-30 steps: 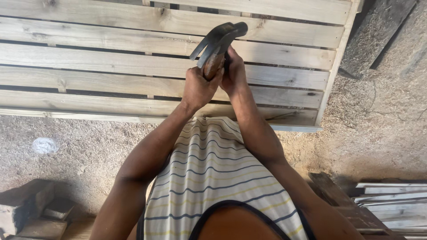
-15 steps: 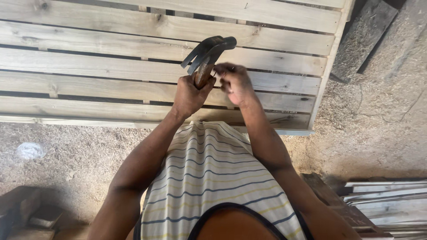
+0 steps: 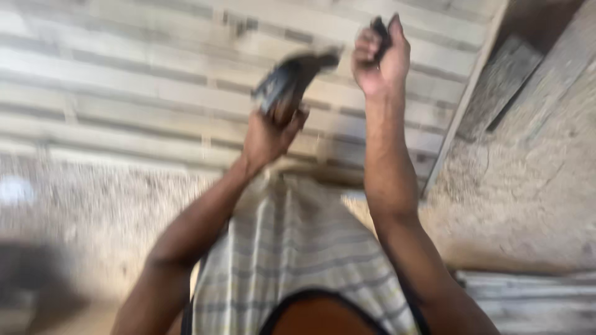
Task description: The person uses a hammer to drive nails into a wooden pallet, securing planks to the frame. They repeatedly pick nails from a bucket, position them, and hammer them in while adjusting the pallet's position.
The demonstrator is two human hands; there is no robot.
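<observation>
Two hands raised before a slatted wooden pallet (image 3: 155,80)

Pallet fills the upper frame; left hand (image 3: 267,133), centre, has its grip closed on a blurred dark hammer (image 3: 292,77); right hand (image 3: 380,59), upper centre-right, is curled around something small and dark.

Frame is motion-blurred, detail is limited. Hammer (image 3: 292,77): dark metal head, curved claw shape, sits upper centre of frame, tilted with one end pointing up-right toward the top edge. Head surface looks dull grey-black with a lighter worn patch on its left side. Handle barely visible, a short brownish stub below the head, wrapped by the left hand (image 3: 268,133) in a closed fist just under the head. Small dark object (image 3: 380,31), upper centre-right, narrow and upright, pinched in the right hand (image 3: 379,59) with only its top end showing above the fingers; can't tell what it is. The two items are near each other, not touching.
</observation>
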